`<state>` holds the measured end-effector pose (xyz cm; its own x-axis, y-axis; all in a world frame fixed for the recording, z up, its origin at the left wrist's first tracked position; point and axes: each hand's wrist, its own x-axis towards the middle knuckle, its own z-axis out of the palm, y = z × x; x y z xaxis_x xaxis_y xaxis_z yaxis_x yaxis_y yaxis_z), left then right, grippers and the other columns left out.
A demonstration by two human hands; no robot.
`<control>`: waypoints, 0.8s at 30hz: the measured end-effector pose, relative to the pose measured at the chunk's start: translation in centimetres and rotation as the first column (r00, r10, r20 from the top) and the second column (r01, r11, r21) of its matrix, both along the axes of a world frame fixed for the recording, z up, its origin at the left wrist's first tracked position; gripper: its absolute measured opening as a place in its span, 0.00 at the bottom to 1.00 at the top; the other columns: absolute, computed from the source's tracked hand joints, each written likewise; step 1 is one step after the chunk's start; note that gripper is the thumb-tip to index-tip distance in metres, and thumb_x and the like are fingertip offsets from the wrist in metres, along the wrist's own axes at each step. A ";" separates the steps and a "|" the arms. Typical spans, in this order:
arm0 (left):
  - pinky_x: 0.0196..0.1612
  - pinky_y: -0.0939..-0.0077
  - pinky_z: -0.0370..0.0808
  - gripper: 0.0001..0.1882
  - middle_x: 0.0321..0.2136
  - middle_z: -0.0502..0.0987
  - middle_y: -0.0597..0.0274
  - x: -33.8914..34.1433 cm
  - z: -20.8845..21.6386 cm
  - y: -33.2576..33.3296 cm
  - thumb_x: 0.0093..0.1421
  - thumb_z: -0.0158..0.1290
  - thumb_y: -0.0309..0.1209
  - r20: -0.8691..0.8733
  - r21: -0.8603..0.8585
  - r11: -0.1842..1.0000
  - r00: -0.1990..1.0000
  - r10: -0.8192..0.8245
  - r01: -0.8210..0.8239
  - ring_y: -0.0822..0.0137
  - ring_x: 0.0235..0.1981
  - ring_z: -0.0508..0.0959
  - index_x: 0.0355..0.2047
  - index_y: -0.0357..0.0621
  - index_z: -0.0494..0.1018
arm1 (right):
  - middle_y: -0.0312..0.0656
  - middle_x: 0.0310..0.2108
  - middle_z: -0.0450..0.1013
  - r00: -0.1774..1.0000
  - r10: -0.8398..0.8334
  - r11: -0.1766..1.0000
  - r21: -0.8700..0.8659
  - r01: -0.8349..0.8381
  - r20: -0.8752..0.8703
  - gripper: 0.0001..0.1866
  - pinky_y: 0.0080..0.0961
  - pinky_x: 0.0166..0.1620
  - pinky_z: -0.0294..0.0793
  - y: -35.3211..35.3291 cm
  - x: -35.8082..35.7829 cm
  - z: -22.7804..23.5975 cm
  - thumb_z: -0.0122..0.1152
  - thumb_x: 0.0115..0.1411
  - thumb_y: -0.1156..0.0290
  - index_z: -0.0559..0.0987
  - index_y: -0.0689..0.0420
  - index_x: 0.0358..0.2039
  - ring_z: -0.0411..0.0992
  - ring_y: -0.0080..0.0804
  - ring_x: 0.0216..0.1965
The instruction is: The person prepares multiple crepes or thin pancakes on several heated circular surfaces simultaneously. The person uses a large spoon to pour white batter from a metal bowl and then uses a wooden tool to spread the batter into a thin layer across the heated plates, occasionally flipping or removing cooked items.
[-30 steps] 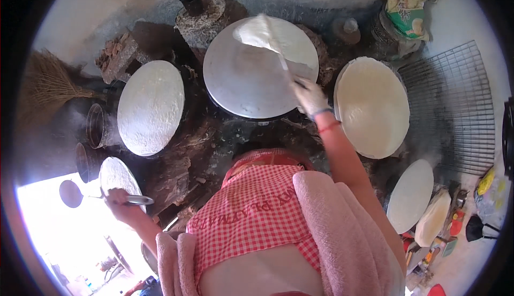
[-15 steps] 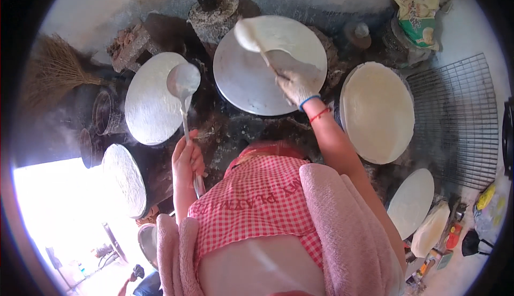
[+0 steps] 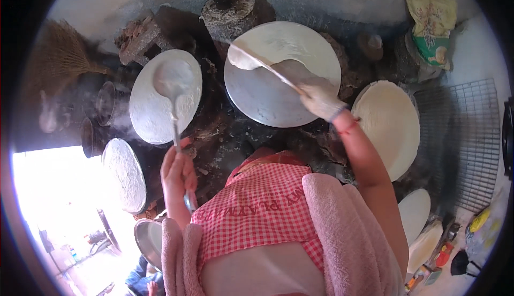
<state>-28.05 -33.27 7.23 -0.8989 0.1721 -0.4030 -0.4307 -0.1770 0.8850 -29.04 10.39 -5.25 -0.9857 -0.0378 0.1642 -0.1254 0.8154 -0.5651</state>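
My left hand (image 3: 178, 173) grips the handle of a metal ladle (image 3: 172, 79), whose batter-filled bowl hangs over the left round griddle (image 3: 160, 119), coated white. My right hand (image 3: 320, 97), in a pale glove, holds a flat spreader (image 3: 256, 60) that lies across the middle round metal griddle (image 3: 257, 103). A smear of white batter (image 3: 284, 44) covers the far part of that griddle. A third griddle (image 3: 388, 127) at the right carries a full white sheet.
A stone stove block (image 3: 233, 12) stands behind the middle griddle. A broom (image 3: 59, 55) lies at the far left. A wire rack (image 3: 466, 135) sits at the right, a yellow-green bag (image 3: 433, 23) above it. Another white disc (image 3: 126, 175) is at the lower left.
My left hand swung the ladle from the lower left up over the left griddle. My right hand kept drawing the spreader across the middle griddle, widening the batter.
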 end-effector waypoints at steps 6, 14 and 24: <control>0.09 0.86 0.53 0.21 0.18 0.59 0.73 -3.3 -1.1 -1.1 0.76 0.41 0.35 0.011 0.190 0.982 1.000 -0.003 0.001 0.83 0.09 0.55 0.65 0.39 0.64 | 0.52 0.46 0.81 0.946 -0.289 0.935 -0.168 0.312 0.149 0.21 0.29 0.53 0.76 9.3 -4.7 -0.7 0.62 0.66 0.61 0.80 0.60 0.54 0.79 0.43 0.48; 0.12 0.85 0.53 0.20 0.20 0.58 0.73 -7.4 -3.2 -1.8 0.77 0.40 0.33 0.147 0.201 0.977 0.988 0.047 -0.076 0.82 0.11 0.55 0.64 0.38 0.66 | 0.48 0.43 0.82 0.942 -0.195 0.942 -0.215 0.258 0.275 0.15 0.35 0.46 0.79 5.3 -1.9 0.5 0.59 0.67 0.67 0.81 0.57 0.51 0.80 0.44 0.41; 0.24 0.79 0.67 0.25 0.30 0.72 0.65 -10.4 -9.0 -0.8 0.69 0.51 0.28 -0.250 -0.694 0.714 0.899 -0.359 0.093 0.75 0.21 0.69 0.66 0.43 0.67 | 0.50 0.45 0.81 0.997 -0.051 0.999 0.003 0.051 0.066 0.15 0.35 0.51 0.79 0.7 -0.4 0.4 0.64 0.62 0.70 0.83 0.57 0.49 0.80 0.47 0.46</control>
<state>-38.48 -34.11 -1.76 -0.9647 0.2033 -0.1675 -0.0258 0.5598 0.8282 -29.48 11.14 -4.86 -0.9950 0.0128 0.0986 -0.0458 0.8208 -0.5694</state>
